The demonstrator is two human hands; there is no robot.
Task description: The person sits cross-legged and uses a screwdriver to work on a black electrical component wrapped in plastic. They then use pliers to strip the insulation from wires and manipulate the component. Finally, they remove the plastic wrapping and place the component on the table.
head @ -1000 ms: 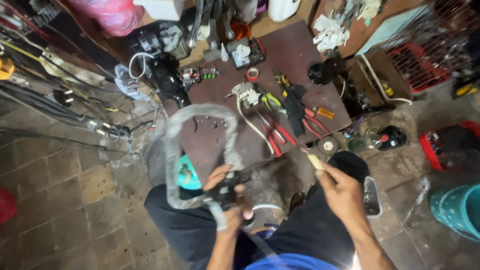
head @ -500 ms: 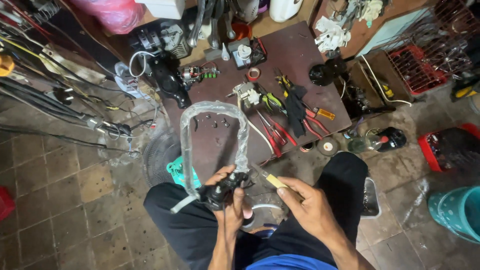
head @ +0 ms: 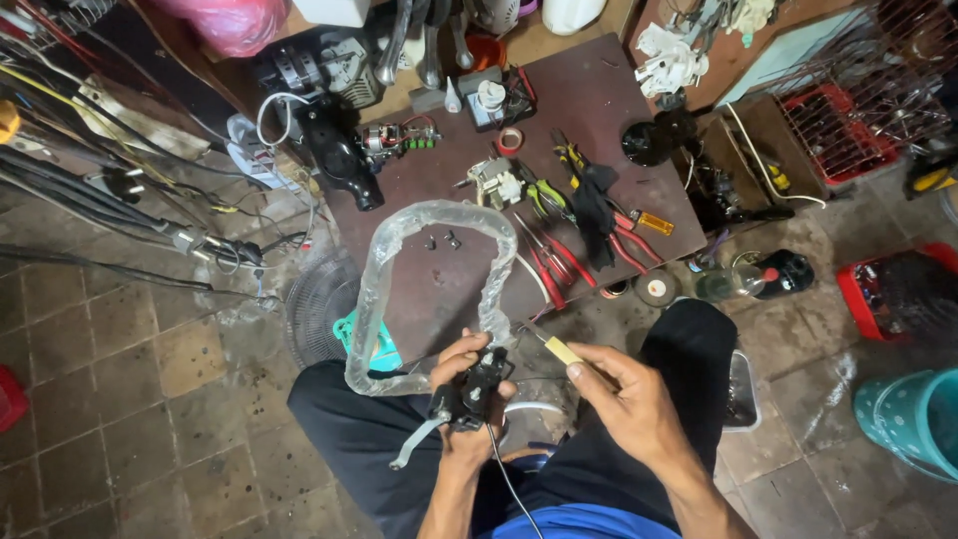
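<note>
My left hand (head: 467, 399) grips a small black lever assembly (head: 469, 394) with a silver lever sticking out to the lower left and a thin black cable trailing down. A looped clear plastic sleeve (head: 399, 289) rises from that part and arches over the board. My right hand (head: 629, 404) holds a screwdriver with a pale yellow handle (head: 555, 346), its tip pointing left toward the black part. Both hands are above my lap in dark trousers.
A brown board (head: 589, 110) on the floor carries red-handled pliers (head: 559, 265), small motors (head: 394, 140), a tape roll (head: 510, 139) and loose screws. A fan grille (head: 314, 319) lies at the left, cables further left, a teal bucket (head: 913, 419) at the right, red crates behind.
My right hand has brought the screwdriver in from the right toward the black part. The clear plastic loop has swung upward and spread wider over the board.
</note>
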